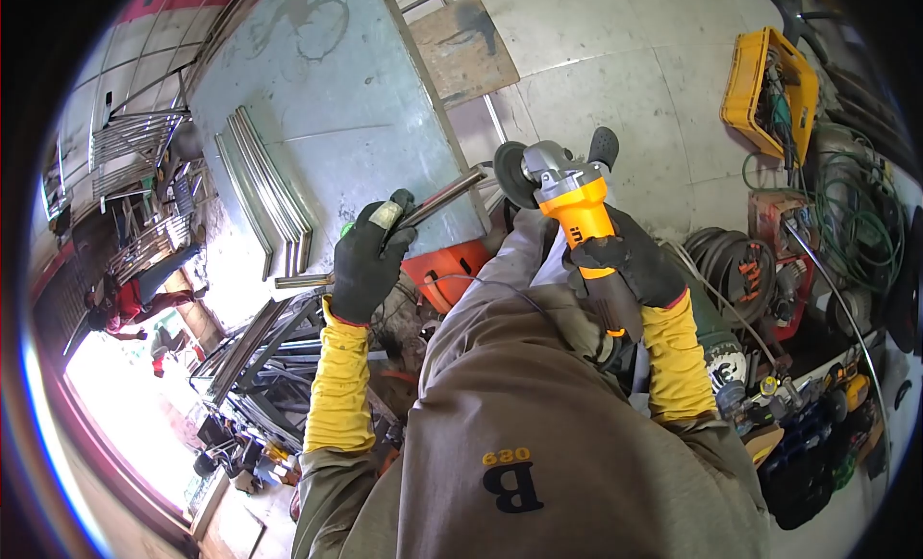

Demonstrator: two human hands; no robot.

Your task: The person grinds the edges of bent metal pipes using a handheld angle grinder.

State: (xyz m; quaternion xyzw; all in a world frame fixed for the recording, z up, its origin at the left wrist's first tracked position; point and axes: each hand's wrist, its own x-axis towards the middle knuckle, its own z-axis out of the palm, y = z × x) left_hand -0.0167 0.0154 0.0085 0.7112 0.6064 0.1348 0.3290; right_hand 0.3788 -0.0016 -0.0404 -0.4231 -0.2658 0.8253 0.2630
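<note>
My left hand, in a dark work glove, is closed around a metal bar at the edge of the grey metal table. The bar's far end points toward the angle grinder. My right hand, gloved too, grips the orange and silver angle grinder by its body. The grinder's dark disc faces left, close to the bar's end but apart from it. A black side handle sticks out at the grinder's top.
Several bent metal bars lie on the table. An orange-red container stands below its edge. At right are a yellow crate, a cable reel, a green hose and tools. People are at the far left.
</note>
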